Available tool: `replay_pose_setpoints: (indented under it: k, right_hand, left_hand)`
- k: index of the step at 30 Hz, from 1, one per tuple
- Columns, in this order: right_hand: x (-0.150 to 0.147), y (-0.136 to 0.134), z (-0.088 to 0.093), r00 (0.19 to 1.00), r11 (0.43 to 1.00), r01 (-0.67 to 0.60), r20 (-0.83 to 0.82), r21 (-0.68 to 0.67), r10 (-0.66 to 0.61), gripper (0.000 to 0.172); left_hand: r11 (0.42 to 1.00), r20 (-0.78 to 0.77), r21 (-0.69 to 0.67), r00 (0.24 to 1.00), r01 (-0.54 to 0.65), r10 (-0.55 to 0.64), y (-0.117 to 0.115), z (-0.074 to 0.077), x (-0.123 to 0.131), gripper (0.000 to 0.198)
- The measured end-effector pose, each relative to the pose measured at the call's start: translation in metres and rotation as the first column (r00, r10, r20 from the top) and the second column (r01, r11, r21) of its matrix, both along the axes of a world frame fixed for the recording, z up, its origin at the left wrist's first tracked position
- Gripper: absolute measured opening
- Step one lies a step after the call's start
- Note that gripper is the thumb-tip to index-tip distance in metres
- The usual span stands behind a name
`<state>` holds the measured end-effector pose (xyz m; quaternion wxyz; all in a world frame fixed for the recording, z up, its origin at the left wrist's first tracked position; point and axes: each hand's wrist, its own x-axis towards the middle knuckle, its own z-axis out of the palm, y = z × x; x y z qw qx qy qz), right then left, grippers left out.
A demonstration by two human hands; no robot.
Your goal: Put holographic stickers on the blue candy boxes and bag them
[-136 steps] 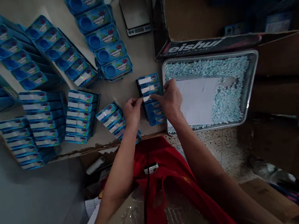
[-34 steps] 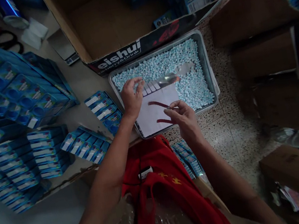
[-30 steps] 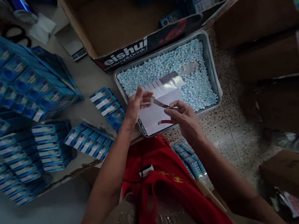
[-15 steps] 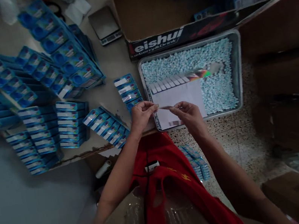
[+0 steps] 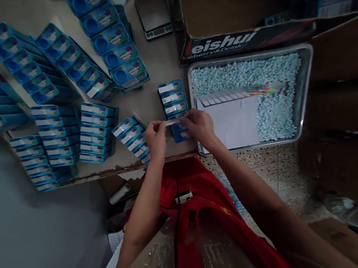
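My left hand and my right hand each pinch one end of a small white sticker strip, stretched between them. It hangs just above a short row of blue boxes near the table's front edge. Right of my right hand a metal tray holds pale blue candies, with a white backing sheet carrying a row of stickers lying on top.
Many blue boxes lie in rows and stacks over the left of the table. A small digital scale sits at the back. An open cardboard carton stands behind the tray. Speckled floor lies below right.
My hands peeled a sticker off the sheet in the tray and carried it left, over the short row of blue boxes. The view swung left with them.
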<state>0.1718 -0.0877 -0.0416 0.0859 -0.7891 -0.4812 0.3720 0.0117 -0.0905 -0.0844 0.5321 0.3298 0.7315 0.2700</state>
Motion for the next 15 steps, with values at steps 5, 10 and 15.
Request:
replay_pose_setpoints:
  k: [5, 10, 15]
  right_hand:
    - [-0.004, 0.006, 0.001, 0.997, 0.999, -0.025, 0.072, -0.039, 0.028, 0.021]
    - [-0.004, 0.010, 0.000, 0.996, 0.997, -0.036, 0.076, -0.073, 0.041, 0.022]
    - [0.000, 0.015, -0.011, 0.991, 0.993, 0.056, 0.127, -0.100, -0.043, 0.026]
  left_hand:
    - [0.999, 0.095, 0.001, 0.994, -0.047, 0.046, -0.002, -0.004, 0.001, 0.009]
    - [0.990, 0.176, 0.007, 0.975, -0.140, 0.137, -0.002, -0.013, 0.003, 0.012]
    - [0.962, 0.320, -0.117, 0.907, -0.248, 0.273, -0.003, -0.032, 0.017, 0.015]
